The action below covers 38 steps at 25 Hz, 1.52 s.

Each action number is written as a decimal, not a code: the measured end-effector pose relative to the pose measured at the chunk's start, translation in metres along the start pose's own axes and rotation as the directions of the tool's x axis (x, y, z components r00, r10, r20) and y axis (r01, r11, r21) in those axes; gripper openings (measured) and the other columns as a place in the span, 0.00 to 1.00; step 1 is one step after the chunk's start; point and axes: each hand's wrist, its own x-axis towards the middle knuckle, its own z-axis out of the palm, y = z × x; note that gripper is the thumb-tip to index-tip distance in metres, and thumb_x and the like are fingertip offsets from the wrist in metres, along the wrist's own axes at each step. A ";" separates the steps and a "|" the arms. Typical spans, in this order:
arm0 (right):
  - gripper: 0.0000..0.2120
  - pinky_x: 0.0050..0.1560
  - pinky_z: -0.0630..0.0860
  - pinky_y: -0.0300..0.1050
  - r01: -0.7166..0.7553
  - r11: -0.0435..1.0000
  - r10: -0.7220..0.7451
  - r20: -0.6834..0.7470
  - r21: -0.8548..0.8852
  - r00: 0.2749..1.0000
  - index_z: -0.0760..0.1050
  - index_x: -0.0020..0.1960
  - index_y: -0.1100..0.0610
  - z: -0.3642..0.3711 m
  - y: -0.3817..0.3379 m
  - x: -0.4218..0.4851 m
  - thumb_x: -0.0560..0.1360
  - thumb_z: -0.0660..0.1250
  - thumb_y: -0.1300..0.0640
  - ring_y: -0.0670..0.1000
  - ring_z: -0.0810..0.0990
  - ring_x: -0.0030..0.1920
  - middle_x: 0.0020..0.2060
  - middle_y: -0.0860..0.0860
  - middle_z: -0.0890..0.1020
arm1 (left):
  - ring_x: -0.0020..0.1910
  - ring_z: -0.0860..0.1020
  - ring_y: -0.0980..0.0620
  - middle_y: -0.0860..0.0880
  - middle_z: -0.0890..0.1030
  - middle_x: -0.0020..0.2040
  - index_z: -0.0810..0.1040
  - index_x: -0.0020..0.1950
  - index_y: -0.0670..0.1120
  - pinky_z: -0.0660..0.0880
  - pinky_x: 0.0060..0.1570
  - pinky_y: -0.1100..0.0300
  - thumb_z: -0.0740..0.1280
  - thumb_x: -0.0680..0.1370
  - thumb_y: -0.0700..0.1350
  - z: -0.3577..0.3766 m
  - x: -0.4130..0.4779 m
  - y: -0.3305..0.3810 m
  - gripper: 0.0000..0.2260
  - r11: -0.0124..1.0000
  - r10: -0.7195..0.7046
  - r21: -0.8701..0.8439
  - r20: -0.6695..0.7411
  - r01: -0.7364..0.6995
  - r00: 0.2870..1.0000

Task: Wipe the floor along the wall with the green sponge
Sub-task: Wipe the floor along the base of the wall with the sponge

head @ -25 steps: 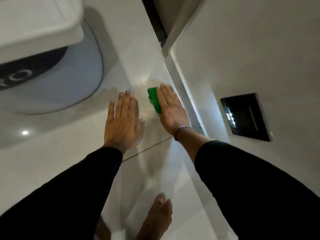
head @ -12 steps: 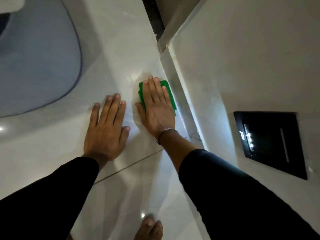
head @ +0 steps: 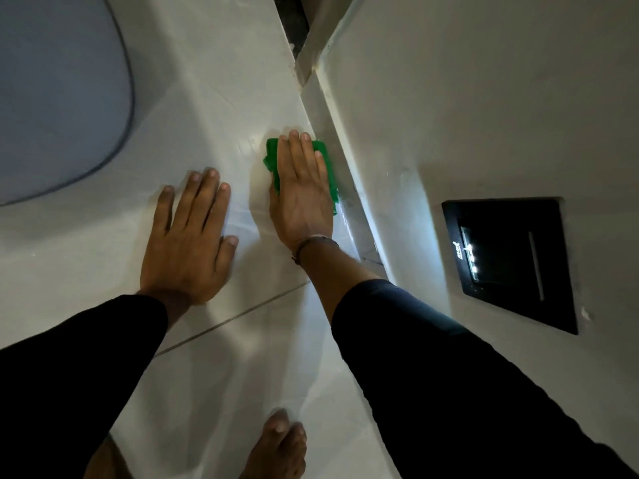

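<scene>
Compared with a second ago, the right hand (head: 301, 198) has carried the flat green rectangular sponge (head: 329, 174) from an angled spot out on the tile to lie lengthwise just beside the pale skirting strip (head: 349, 174) at the foot of the wall, and the white box that sat at the upper left has gone from view. That hand lies palm-down on the sponge with its fingers (head: 294, 150) straight and close together, pressing flat rather than curling around it; green shows past the fingertips and along both sides of the hand. The left hand (head: 188, 243) rests flat on the glossy white tiled floor (head: 214, 81) just left of the right one, fingers slightly spread, holding nothing. Both arms wear long black sleeves (head: 449, 375), and a thin band circles the right wrist. A grey rounded mat (head: 62, 98) lies on the floor at the upper left. A black rectangular panel (head: 508, 261) is set into the cream wall (head: 484, 98) to the right. A bare foot (head: 276, 447) stands at the bottom edge.
</scene>
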 end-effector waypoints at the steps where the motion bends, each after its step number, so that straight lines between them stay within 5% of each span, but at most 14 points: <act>1: 0.32 0.83 0.46 0.53 -0.014 1.000 0.014 0.008 0.025 1.000 0.58 0.81 0.61 -0.001 0.001 -0.010 0.79 0.62 0.63 0.57 0.54 0.82 0.81 0.59 0.61 | 0.89 0.55 0.35 0.35 0.57 0.90 0.58 0.88 0.38 0.51 0.87 0.33 0.57 0.85 0.53 0.001 0.000 0.000 0.35 1.000 -0.001 0.008 0.002 0.001 1.000; 7: 0.32 0.83 0.44 0.52 -0.117 0.989 0.111 0.068 0.087 0.991 0.56 0.82 0.58 -0.008 0.026 -0.102 0.80 0.58 0.68 0.54 0.51 0.83 0.82 0.56 0.59 | 0.89 0.55 0.35 0.36 0.57 0.90 0.57 0.89 0.38 0.51 0.86 0.33 0.58 0.84 0.52 0.003 -0.001 -0.002 0.35 1.000 0.004 0.008 -0.017 -0.004 1.000; 16: 0.30 0.81 0.57 0.61 -0.271 0.962 0.264 0.153 0.028 0.952 0.53 0.83 0.56 -0.002 0.066 -0.243 0.84 0.55 0.49 0.53 0.52 0.83 0.83 0.54 0.58 | 0.90 0.55 0.36 0.36 0.57 0.90 0.57 0.89 0.38 0.51 0.87 0.34 0.58 0.84 0.52 0.003 -0.001 -0.002 0.35 1.000 -0.003 -0.010 -0.015 0.003 1.000; 22: 0.31 0.80 0.55 0.61 -0.299 0.954 0.300 0.215 -0.036 0.929 0.48 0.84 0.54 -0.005 0.081 -0.295 0.85 0.49 0.42 0.54 0.50 0.83 0.83 0.52 0.55 | 0.90 0.54 0.37 0.37 0.56 0.90 0.57 0.89 0.38 0.51 0.87 0.33 0.57 0.84 0.52 0.003 0.000 -0.001 0.34 1.000 -0.009 0.007 0.008 0.009 1.000; 25: 0.31 0.78 0.60 0.64 -0.195 0.979 0.205 0.233 -0.064 0.951 0.49 0.83 0.56 -0.009 0.078 -0.271 0.85 0.53 0.48 0.56 0.53 0.83 0.83 0.55 0.57 | 0.90 0.54 0.37 0.37 0.55 0.91 0.57 0.89 0.38 0.50 0.87 0.33 0.57 0.85 0.52 0.004 -0.001 0.000 0.34 1.000 -0.012 0.003 0.014 0.011 1.000; 28: 0.34 0.81 0.53 0.60 -0.078 0.996 0.085 0.201 -0.040 0.976 0.51 0.83 0.57 -0.011 0.059 -0.191 0.82 0.62 0.57 0.57 0.52 0.83 0.82 0.57 0.57 | 0.90 0.54 0.37 0.37 0.56 0.90 0.57 0.89 0.39 0.51 0.87 0.33 0.57 0.84 0.52 0.003 -0.001 0.001 0.35 1.000 -0.015 0.004 0.016 0.015 1.000; 34: 0.34 0.83 0.45 0.54 -0.080 0.995 0.075 0.083 0.058 0.994 0.55 0.82 0.60 -0.005 -0.003 -0.002 0.78 0.60 0.68 0.58 0.51 0.83 0.82 0.59 0.58 | 0.89 0.56 0.35 0.36 0.58 0.90 0.59 0.88 0.38 0.52 0.87 0.32 0.57 0.83 0.52 0.001 0.001 0.000 0.35 1.000 -0.013 0.025 0.012 0.013 1.000; 38: 0.35 0.83 0.45 0.54 -0.096 0.988 0.084 0.098 0.120 0.992 0.54 0.83 0.59 -0.011 -0.002 -0.007 0.77 0.56 0.72 0.57 0.49 0.83 0.82 0.59 0.57 | 0.89 0.56 0.34 0.35 0.58 0.89 0.59 0.88 0.37 0.52 0.86 0.32 0.57 0.83 0.53 -0.001 0.001 0.001 0.35 0.999 -0.014 0.031 0.027 0.014 1.000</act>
